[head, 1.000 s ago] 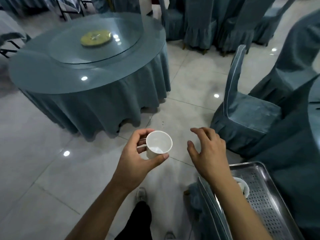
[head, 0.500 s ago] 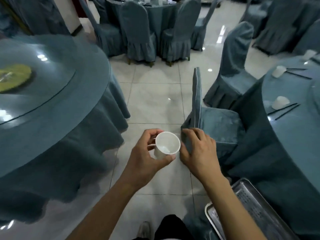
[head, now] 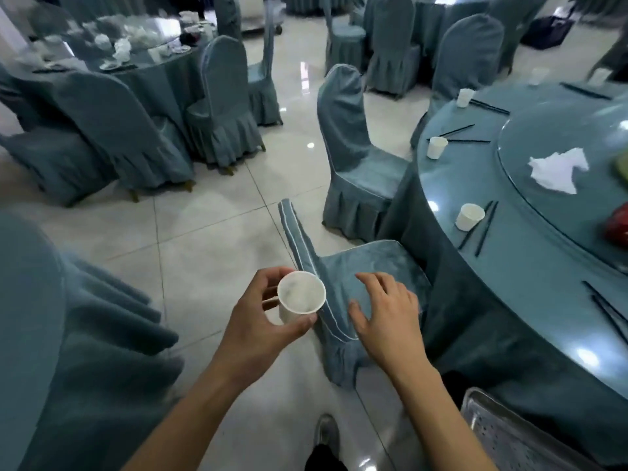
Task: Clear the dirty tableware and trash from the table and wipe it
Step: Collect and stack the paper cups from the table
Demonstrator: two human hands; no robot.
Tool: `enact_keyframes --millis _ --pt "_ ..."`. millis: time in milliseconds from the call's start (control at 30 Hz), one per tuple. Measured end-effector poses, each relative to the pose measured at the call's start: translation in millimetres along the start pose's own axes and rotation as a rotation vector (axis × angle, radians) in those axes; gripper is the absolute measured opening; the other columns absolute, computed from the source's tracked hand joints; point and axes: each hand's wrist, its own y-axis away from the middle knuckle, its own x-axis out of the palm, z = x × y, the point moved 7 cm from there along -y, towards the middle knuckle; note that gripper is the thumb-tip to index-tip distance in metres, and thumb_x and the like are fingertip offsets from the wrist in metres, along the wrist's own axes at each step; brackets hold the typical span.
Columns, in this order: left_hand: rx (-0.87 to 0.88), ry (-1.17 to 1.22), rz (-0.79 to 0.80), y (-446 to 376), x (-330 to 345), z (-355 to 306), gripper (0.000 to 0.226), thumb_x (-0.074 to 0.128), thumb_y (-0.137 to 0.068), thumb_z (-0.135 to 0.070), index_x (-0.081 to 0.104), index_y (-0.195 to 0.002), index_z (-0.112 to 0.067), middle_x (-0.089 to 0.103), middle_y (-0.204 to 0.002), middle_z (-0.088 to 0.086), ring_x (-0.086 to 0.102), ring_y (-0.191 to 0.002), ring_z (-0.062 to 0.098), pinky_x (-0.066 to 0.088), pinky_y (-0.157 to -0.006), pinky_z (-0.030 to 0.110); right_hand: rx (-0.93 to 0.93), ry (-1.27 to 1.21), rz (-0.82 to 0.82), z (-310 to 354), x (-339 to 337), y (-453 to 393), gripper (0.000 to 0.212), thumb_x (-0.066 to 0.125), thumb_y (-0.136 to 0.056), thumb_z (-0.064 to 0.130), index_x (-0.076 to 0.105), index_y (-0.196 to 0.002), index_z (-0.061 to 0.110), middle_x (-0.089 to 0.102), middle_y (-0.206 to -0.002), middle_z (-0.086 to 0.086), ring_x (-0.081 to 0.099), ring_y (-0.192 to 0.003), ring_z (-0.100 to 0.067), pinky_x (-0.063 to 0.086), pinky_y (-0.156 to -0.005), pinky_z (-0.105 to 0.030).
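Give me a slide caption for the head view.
Left hand holds a paper cup; right hand hovers open.

round table [head: 475, 300], cups [head: 469, 216], chopsticks [head: 482, 229], napkin [head: 557, 169]

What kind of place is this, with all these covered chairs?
Most likely a restaurant banquet hall after a meal. Several round tables draped in blue-grey cloth stand among fabric-covered chairs, and white paper cups with black chopsticks sit at the places. The far table is crowded with used dishes.
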Motion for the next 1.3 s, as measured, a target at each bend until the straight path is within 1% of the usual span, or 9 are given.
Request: enact_keyframes --millis 267,500,633,767,900,967,1100,1200,1300 --pt "0.061 -0.008 0.199 -163.1 22.7 0.4 0.069 0.093 -0.069 -0.028 0.052 -0.123 -0.041 0.059 -0.119 -0.032 0.057 -0.112 -0.004 0.049 -0.093 0.014 0.168 0.047 -0.050 -25.1 23.3 -115.9 0.042 0.063 -0.089 0.038 0.059 -0.130 0.026 0.060 -0.127 0.002 0.057 -0.113 -0.023 0.042 -0.097 -0.042" --pt "0.159 -0.022 0.462 -296.5 51.9 13.6 0.069 0.092 -0.071 -0.023 0.051 -0.125 -0.039 0.059 -0.120 -0.030 0.058 -0.114 -0.001 0.050 -0.093 0.011 0.466 0.114 -0.089 -73.0 50.3 -187.0 0.041 0.058 -0.093 0.040 0.056 -0.132 0.029 0.056 -0.127 0.003 0.055 -0.115 -0.021 0.040 -0.100 -0.042" --pt "0.173 0.004 0.607 -355.1 75.5 15.4 0.066 0.092 -0.071 -0.021 0.055 -0.122 -0.041 0.063 -0.121 -0.024 0.059 -0.115 0.002 0.049 -0.098 0.024 0.631 0.147 -0.098 -99.2 57.3 -217.0 0.041 0.058 -0.093 0.037 0.055 -0.133 0.027 0.055 -0.128 0.001 0.054 -0.115 -0.024 0.036 -0.101 -0.043" --pt "0.207 0.019 0.735 -394.7 106.5 11.0 0.065 0.090 -0.072 -0.018 0.055 -0.122 -0.040 0.065 -0.121 -0.022 0.060 -0.115 0.003 0.048 -0.100 0.026 0.766 0.164 -0.146 -141.1 48.1 -235.2 0.041 0.059 -0.093 0.036 0.055 -0.132 0.025 0.056 -0.127 -0.002 0.053 -0.116 -0.026 0.037 -0.100 -0.044" --pt "0.258 -0.044 0.786 -429.6 131.3 10.5 0.068 0.091 -0.071 -0.016 0.054 -0.121 -0.042 0.063 -0.118 -0.029 0.059 -0.113 -0.003 0.044 -0.093 0.009 0.907 0.140 -0.172 -215.1 37.7 -261.8 0.042 0.060 -0.091 0.032 0.055 -0.132 0.021 0.055 -0.127 -0.010 0.054 -0.114 -0.034 0.039 -0.098 -0.048" --pt "0.304 -0.087 0.794 -445.7 142.1 9.2 0.069 0.092 -0.070 -0.016 0.054 -0.122 -0.040 0.062 -0.117 -0.031 0.059 -0.112 -0.006 0.043 -0.091 0.006 0.991 0.112 -0.171 -260.0 37.5 -274.6 0.046 0.062 -0.089 0.031 0.054 -0.133 0.019 0.053 -0.128 -0.014 0.053 -0.115 -0.038 0.039 -0.099 -0.049" --pt "0.352 -0.150 0.780 -476.4 161.0 12.2 0.070 0.091 -0.072 -0.014 0.054 -0.128 -0.033 0.064 -0.121 -0.022 0.061 -0.115 0.006 0.050 -0.094 0.017 1.139 0.076 -0.111 -329.3 53.5 -294.3 0.070 0.068 -0.085 0.039 0.040 -0.144 0.015 0.046 -0.138 -0.019 0.046 -0.126 -0.042 0.036 -0.105 -0.050" --pt "0.332 -0.177 0.786 -491.6 174.4 15.1 0.068 0.090 -0.073 -0.016 0.055 -0.128 -0.032 0.063 -0.122 -0.023 0.061 -0.113 0.003 0.049 -0.094 0.014 1.209 0.063 -0.079 -367.9 68.0 -298.5 0.091 0.072 -0.079 0.052 0.029 -0.150 0.016 0.040 -0.144 -0.019 0.042 -0.131 -0.042 0.034 -0.108 -0.053" --pt "0.321 -0.199 0.807 -503.3 185.3 16.7 0.068 0.090 -0.073 -0.017 0.055 -0.129 -0.035 0.062 -0.122 -0.026 0.059 -0.114 -0.002 0.046 -0.093 0.009 1.247 0.039 -0.060 -394.8 78.8 -299.9 0.092 0.072 -0.076 0.059 0.032 -0.148 0.017 0.040 -0.145 -0.017 0.042 -0.132 -0.042 0.034 -0.109 -0.055"
